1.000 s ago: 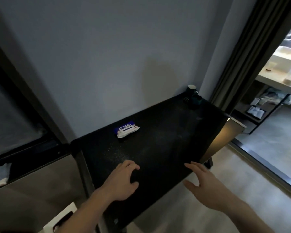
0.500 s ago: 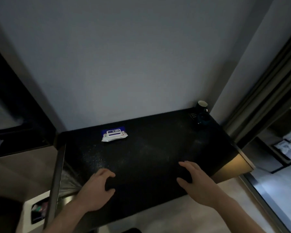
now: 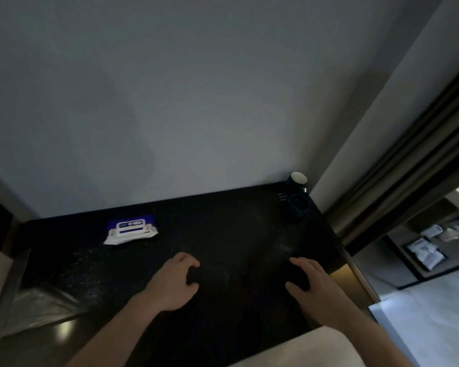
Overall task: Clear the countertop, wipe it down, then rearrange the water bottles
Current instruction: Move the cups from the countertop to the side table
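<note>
The black speckled countertop [image 3: 236, 234] runs along a grey wall. A white and blue pack of wet wipes [image 3: 130, 230] lies at its back left. My left hand [image 3: 174, 283] hovers over the counter's front middle, fingers loosely curled, holding nothing. My right hand [image 3: 314, 283] hangs over the front right part, fingers relaxed and empty. No water bottles are in view.
Two dark mugs [image 3: 297, 198] stand in the counter's back right corner by the wall. A bin lined with a clear bag [image 3: 37, 305] sits low at the left. A dark curtain [image 3: 408, 168] hangs at the right, with a lit room beyond it.
The view has swung to face the counter squarely. Both hands have moved further in over the countertop, and the left hand now sits nearer the middle.
</note>
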The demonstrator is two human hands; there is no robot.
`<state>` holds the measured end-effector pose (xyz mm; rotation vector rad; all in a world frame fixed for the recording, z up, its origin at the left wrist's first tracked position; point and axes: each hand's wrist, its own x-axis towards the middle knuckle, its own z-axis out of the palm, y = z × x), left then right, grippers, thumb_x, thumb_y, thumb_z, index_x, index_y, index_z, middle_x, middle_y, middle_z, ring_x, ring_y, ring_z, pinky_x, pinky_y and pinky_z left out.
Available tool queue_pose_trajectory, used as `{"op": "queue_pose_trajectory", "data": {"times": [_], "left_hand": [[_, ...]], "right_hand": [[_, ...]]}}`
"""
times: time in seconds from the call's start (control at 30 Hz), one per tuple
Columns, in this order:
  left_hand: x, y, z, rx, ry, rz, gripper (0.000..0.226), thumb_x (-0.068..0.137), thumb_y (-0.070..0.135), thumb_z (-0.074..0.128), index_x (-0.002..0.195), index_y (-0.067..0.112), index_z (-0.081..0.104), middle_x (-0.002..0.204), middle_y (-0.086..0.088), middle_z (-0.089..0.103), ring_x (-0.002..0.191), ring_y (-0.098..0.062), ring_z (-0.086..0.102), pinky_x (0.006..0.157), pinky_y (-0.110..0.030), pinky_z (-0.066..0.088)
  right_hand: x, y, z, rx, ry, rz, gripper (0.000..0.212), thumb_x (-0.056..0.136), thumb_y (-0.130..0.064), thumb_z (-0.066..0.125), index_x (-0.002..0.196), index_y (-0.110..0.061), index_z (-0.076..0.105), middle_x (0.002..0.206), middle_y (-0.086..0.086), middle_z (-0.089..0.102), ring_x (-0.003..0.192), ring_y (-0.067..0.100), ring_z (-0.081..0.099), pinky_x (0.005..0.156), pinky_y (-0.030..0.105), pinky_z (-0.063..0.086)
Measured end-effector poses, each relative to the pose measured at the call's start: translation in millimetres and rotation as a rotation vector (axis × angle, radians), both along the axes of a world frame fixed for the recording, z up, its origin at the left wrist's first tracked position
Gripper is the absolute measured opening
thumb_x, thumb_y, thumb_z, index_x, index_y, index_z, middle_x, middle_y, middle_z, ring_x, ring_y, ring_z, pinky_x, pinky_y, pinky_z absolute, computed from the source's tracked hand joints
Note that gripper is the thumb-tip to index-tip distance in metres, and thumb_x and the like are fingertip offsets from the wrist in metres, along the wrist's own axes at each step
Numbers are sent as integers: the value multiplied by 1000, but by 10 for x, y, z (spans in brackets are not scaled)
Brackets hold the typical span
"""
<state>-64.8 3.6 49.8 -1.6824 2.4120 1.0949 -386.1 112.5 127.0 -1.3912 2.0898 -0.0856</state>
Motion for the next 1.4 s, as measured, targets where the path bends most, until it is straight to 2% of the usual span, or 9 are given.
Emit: {"op": "queue_pose_trajectory", "data": {"times": [0.2,0.47,0.6,0.7,0.83,0.97,1.1,1.23,1.4], "left_hand": [[-998,-269,77,39,67,-165,52,93,37,67,142,37,48,150,19,34,133,-3,41,110,-31,43],[-2157,-703,-33,152,92,-142,52,94,34,67,143,35,49,151,17,35,128,-6,47,108,-31,45],[-2810,-978,-185,248,88,-65,53,94,33,65,144,33,48,145,14,38,122,-9,50,106,-31,47],[-3292,-1224,-399,344,107,22,55,92,35,64,145,33,46,138,10,43,120,-11,50,108,-32,46],[-3844,-1592,-641,499,170,206,70,92,38,65,154,25,36,149,0,46,126,-16,51,103,-25,44],[-4291,-1941,-912,566,206,419,77,86,49,64,152,20,35,126,-3,64,105,-16,63,95,-32,52],[-4653,-2226,-1195,572,262,612,68,81,52,62,137,20,42,108,-6,70,79,-19,66,67,-36,57],[-4931,-2385,-1354,561,181,704,67,86,54,57,140,20,37,112,-10,70,84,-23,73,50,-28,53],[-5095,-2449,-1538,535,13,721,54,91,57,52,131,22,40,108,-5,66,85,-22,72,71,-38,64]], "right_hand": [[-727,-318,-130,7,-12,-44,65,97,-46,65,155,-35,37,161,-9,30,123,16,62,111,36,47],[-1693,-1096,-425,-28,-145,-60,58,100,-40,65,152,-34,42,155,-8,36,130,13,48,111,33,46],[-2221,-1586,-678,-13,-197,-91,58,96,-44,67,149,-38,44,149,-8,43,130,17,53,103,39,54],[-2603,-1988,-825,-1,-272,-135,58,89,-50,70,142,-43,47,138,-4,58,111,14,67,95,36,58],[-2938,-2567,-941,-10,-312,-192,55,97,-32,68,147,-24,49,137,-2,58,108,14,65,91,29,53],[-3154,-3090,-1185,-7,-306,-207,45,99,-25,66,141,-12,55,128,7,61,107,18,56,91,29,44],[-3232,-3540,-1539,22,-320,-213,45,97,-29,66,137,-12,55,121,7,64,104,28,66,94,47,57],[-3216,-3814,-1867,33,-318,-194,40,97,-35,64,131,-16,55,114,5,66,103,29,67,89,40,56],[-3420,-4057,-2715,56,-404,-320,42,73,-62,59,94,-26,60,87,7,73,84,31,73,80,53,63]]}}
